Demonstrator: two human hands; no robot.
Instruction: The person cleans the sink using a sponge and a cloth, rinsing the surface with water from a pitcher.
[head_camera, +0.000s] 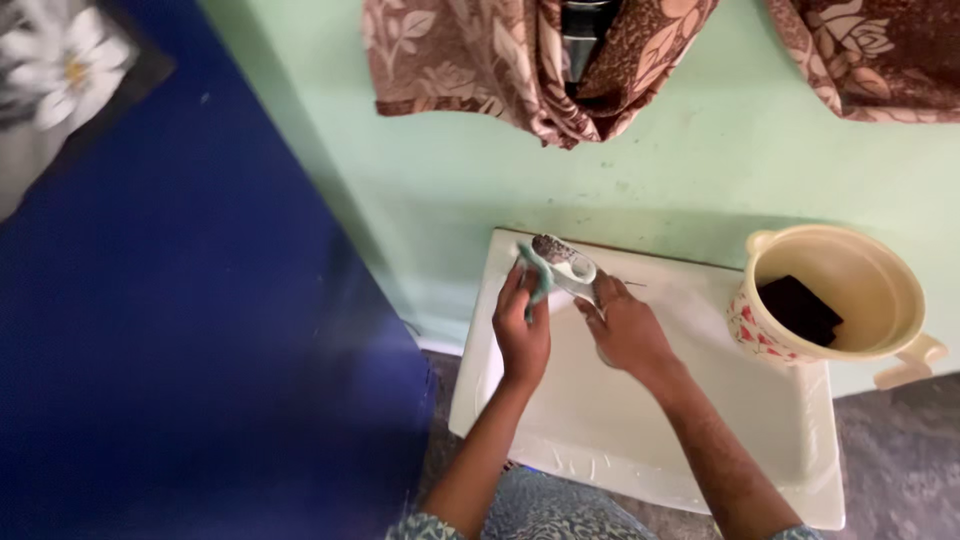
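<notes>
While I am looking down over the white tray (640, 440), my left hand (522, 330) is gripping a teal cloth (537, 272), the fingers curled close together around it and pressing it against the near end of a small shoe (565, 265). My right hand (625, 325) is holding that shoe from the other side, fingers bunched and closed around its lower part, so the shoe is sitting tilted between both hands, just above the far left corner of the tray. The shoe's inside is showing pale, and its far end is looking dark and speckled; I cannot tell more of its make from here. Both my forearms are reaching forward over the tray, crossing its near edge, and patterned blue sleeves are showing at the bottom.

A cream bucket (850, 290) with a red flower pattern on its outside is standing at the tray's far right corner, touching or overlapping its edge, with a handle sticking out to the right. A dark square thing (797, 308) is lying inside it; whether it is a sponge or a cloth, I cannot tell. The tray is resting against a pale green wall (700, 150), and brown floral curtains (500, 60) are hanging above. A deep blue panel (180, 320) is filling the left side.
</notes>
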